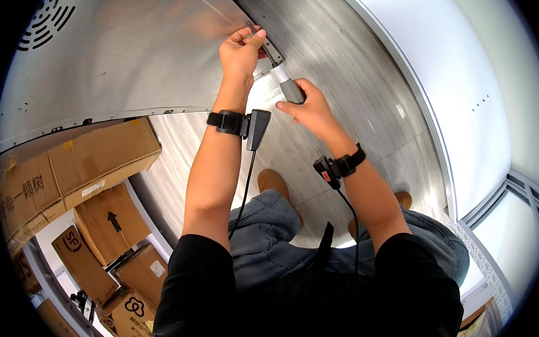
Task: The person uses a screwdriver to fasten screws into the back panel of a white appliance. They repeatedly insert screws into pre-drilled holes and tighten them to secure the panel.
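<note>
My right hand [316, 110] is closed round the grey and white handle of a screwdriver [291, 89], thick enough to be a powered one. Its long dark shaft slants up and left to the edge of a large bare metal panel [141, 60]. Near the tip, the fingers of my left hand [239, 55] pinch together around the shaft. Those fingers partly cover the tip, and whether a screw sits there is too small to make out. A narrow flange with small holes runs along the panel's edge beside the shaft.
Cardboard boxes [108, 224] stand on a shelf at the lower left, with a long carton [82, 160] above them. A white glossy cabinet [450, 73] curves along the right. Grey wood-look floor [361, 64] lies between. Cables hang from both wrist straps.
</note>
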`<state>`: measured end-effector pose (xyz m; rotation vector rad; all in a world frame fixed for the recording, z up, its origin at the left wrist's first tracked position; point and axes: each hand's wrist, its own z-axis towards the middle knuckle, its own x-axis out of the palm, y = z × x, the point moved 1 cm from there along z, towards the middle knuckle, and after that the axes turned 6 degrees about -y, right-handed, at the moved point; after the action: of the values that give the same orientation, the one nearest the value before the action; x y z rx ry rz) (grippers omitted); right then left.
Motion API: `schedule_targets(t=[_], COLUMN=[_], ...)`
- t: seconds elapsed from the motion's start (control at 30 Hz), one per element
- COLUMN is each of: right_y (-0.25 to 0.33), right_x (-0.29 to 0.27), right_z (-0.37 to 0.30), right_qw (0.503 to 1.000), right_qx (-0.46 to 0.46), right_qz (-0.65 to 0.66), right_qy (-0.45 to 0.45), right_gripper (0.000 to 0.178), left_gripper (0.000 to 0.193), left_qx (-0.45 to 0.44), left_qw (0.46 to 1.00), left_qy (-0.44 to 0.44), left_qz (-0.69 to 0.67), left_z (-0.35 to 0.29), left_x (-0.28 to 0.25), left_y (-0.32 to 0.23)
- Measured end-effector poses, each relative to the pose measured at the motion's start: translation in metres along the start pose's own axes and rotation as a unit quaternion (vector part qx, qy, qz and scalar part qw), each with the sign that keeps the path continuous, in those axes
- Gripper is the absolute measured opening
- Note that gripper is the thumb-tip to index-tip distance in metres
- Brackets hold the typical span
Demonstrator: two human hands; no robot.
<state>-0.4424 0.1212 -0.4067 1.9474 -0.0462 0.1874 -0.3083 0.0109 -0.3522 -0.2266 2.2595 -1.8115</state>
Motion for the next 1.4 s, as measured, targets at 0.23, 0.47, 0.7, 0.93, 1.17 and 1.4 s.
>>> schedule_targets(t=[0.23,0.47,0.7,0.93,1.17,1.4], right_y=[0.000,-0.010,0.001,-0.012,-0.017,-0.024], right_x=[-0.008,-0.004,-0.009,-0.011,-0.012,-0.031], right_z=[-0.001,0.004,-0.002,0.004,0.004,0.003], right_qw=[0.968,0.999,0.988,0.971,0.982,0.978], right_qx=[0.113,0.016,0.064,0.106,0.085,0.110], right_qz=[0.200,0.043,0.137,0.205,0.160,0.175], right_qy=[0.098,0.018,0.039,0.069,0.046,0.006], right_gripper=[0.042,0.038,0.048,0.035,0.033,0.034], left_gripper=[0.014,0.016,0.017,0.018,0.022,0.027], left_qx=[-0.030,-0.009,-0.011,-0.022,-0.018,-0.005], left_qw=[0.998,1.000,1.000,0.999,0.999,0.999], left_qy=[0.022,0.000,-0.018,-0.005,0.012,0.005], left_qz=[-0.052,0.010,0.009,-0.029,-0.031,-0.034], left_z=[0.000,-0.007,-0.006,-0.004,-0.009,-0.022], left_x=[-0.004,0.003,0.002,0.001,0.000,0.021], left_y=[-0.003,-0.002,-0.003,0.000,0.001,0.004])
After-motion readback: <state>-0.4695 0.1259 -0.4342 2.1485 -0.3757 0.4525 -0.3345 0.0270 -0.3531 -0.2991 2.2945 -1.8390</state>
